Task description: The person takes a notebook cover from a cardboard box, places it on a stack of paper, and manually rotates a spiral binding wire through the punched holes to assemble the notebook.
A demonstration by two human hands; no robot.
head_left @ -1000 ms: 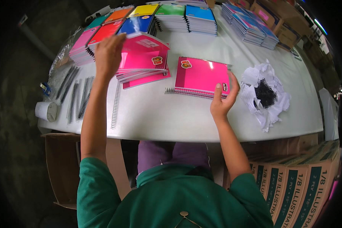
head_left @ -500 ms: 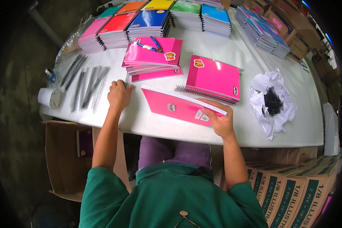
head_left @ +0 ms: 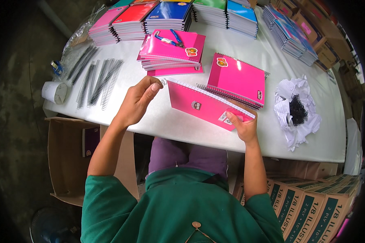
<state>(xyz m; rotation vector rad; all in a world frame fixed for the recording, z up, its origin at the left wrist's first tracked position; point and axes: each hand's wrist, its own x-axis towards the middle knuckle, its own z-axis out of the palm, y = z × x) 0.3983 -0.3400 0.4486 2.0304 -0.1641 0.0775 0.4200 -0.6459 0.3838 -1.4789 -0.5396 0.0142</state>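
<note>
My right hand (head_left: 244, 126) grips the right end of a pink notebook (head_left: 198, 106), thumb on its cover, with the punched edge turned up. My left hand (head_left: 142, 98) is closed at the notebook's left corner. A wire coil (head_left: 164, 82) pokes out from its fingertips beside that corner; the rest of the coil is hidden by the hand. Behind the held notebook lies a stack of coil-bound pink notebooks (head_left: 238, 81). Further left is a pile of pink notebooks (head_left: 172, 50), with blue-handled pliers (head_left: 172, 39) resting on top.
Loose wire coils (head_left: 99, 83) lie on the left of the white table (head_left: 150, 129), near a paper roll (head_left: 54, 92). Crumpled paper (head_left: 286, 129) holds black wire scraps (head_left: 297, 110) at right. Colourful notebook stacks (head_left: 168, 16) line the back. Cartons (head_left: 308, 206) stand lower right, an open box (head_left: 69, 162) lower left.
My left hand has lifted a coil off the table and brought it to the notebook's left corner. The view has shifted slightly, and the notebook's punched edge is tilted more upright.
</note>
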